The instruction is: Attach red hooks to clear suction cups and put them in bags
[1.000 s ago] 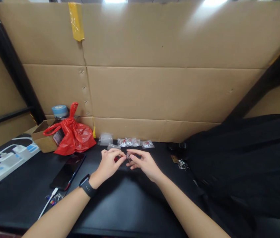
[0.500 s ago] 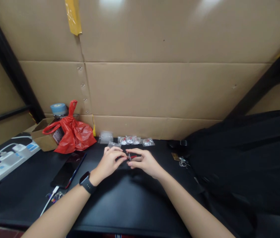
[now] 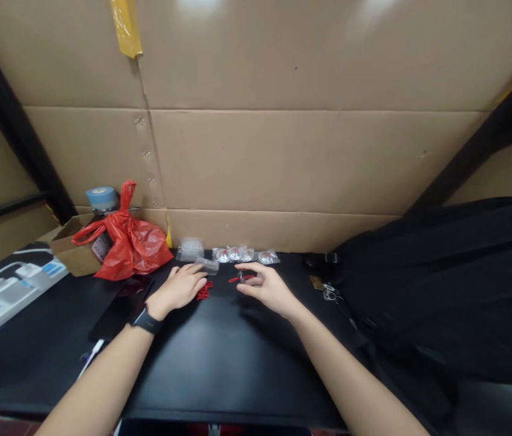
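Over black tabletop (image 3: 233, 363), cardboard wall (image 3: 256, 163) behind, right fingers (image 3: 250, 292) pinching disc (image 3: 240, 277), left fingers (image 3: 191, 280) spread

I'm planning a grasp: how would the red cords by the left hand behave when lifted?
The red cords would probably sag, since they lie in thin, bent strands. They look light, being slender, and may tangle, bunched as they are.

The left hand (image 3: 180, 289) is palm down just left of the red cords (image 3: 204, 290), fingers outstretched. The right hand (image 3: 267, 289), to their right, pinches with thumb and fingers curved.
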### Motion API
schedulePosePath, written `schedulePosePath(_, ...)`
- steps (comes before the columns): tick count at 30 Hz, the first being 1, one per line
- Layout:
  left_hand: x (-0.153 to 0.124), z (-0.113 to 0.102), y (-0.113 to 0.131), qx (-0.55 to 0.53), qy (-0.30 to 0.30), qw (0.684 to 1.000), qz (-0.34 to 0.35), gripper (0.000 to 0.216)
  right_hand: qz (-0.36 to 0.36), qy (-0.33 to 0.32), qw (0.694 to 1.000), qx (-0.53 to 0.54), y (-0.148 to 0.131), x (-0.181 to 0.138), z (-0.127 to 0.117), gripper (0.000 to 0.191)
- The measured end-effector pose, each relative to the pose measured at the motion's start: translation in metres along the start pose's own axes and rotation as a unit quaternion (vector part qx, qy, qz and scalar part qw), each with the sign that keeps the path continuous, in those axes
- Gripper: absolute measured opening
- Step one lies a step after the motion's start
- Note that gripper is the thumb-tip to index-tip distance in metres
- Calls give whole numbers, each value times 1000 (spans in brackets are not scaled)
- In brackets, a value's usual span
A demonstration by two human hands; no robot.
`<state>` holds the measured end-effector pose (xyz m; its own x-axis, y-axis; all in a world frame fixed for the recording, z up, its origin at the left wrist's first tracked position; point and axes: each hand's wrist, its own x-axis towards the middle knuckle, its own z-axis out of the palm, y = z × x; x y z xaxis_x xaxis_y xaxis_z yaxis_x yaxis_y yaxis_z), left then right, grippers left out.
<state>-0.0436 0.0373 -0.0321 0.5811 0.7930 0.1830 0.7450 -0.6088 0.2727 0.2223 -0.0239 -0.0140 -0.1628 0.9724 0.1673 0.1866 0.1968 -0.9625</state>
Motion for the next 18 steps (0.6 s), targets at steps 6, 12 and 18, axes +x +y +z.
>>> schedulePosePath(6,7,14,1,-29,-22,999,26,45,-29,11,999,-11,-3,0,-4,47)
schedulePosePath(12,10,11,5,-9,-3,999,33,44,-57,26,998,-26,-3,2,-10,44)
schedulePosePath(18,7,2,31,-31,62,994,90,37,-106,-22,982,-153,-11,-3,-23,41)
